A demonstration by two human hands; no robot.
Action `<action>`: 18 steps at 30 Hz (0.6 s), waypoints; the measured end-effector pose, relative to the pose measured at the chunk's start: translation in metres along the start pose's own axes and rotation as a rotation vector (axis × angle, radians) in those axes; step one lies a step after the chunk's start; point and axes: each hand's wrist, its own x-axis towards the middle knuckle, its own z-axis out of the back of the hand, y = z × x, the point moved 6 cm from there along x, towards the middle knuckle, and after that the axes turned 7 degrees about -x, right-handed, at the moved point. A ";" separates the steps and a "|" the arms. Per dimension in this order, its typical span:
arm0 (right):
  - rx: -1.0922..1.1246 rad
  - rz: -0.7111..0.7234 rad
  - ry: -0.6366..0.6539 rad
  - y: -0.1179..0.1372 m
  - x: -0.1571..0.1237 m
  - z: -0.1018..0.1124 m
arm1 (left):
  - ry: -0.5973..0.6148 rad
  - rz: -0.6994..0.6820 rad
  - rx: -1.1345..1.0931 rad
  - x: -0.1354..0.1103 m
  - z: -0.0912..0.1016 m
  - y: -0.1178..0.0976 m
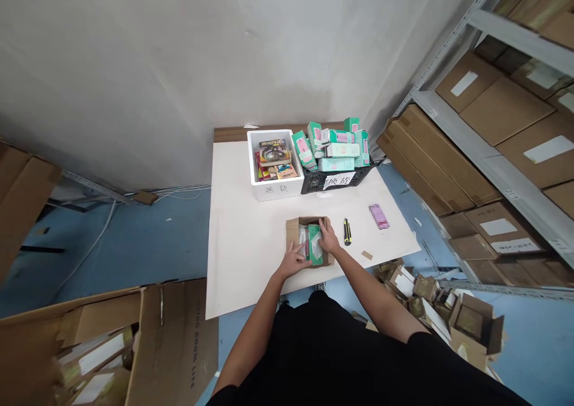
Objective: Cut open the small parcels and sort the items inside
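An opened small cardboard box (pixel 292 229) lies on the white table (pixel 242 244) in front of me. Inside it are a green carton (pixel 315 258) and some clear plastic wrapping (pixel 302 238). My left hand (pixel 293 261) is at the box's near left side, thumb and fingers spread over its contents. At the far right side, my right hand (pixel 329 237) grips the box, its fingertips reaching over the edge beside the green carton. A yellow and black box cutter (pixel 347 232) lies to the right of that hand.
Behind stand a white bin (pixel 275 192) of booklets and a black crate (pixel 309 183) of green and white cartons. A pixelated pink item (pixel 379 216) and a cardboard scrap (pixel 366 255) lie at right. Shelving (pixel 470 119) holds boxes; opened boxes (pixel 470 322) litter the floor.
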 end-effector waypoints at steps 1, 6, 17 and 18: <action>-0.002 -0.014 0.013 0.001 0.004 0.001 | 0.043 -0.025 0.004 -0.003 -0.003 0.002; -0.034 -0.180 0.101 0.007 0.022 0.004 | 0.054 -0.130 0.115 -0.012 -0.016 0.006; 0.037 -0.002 0.172 0.075 0.055 -0.007 | -0.155 -0.104 0.219 -0.053 0.035 0.049; 0.019 0.045 0.126 0.088 0.055 -0.008 | -0.178 -0.089 0.231 -0.060 0.043 0.057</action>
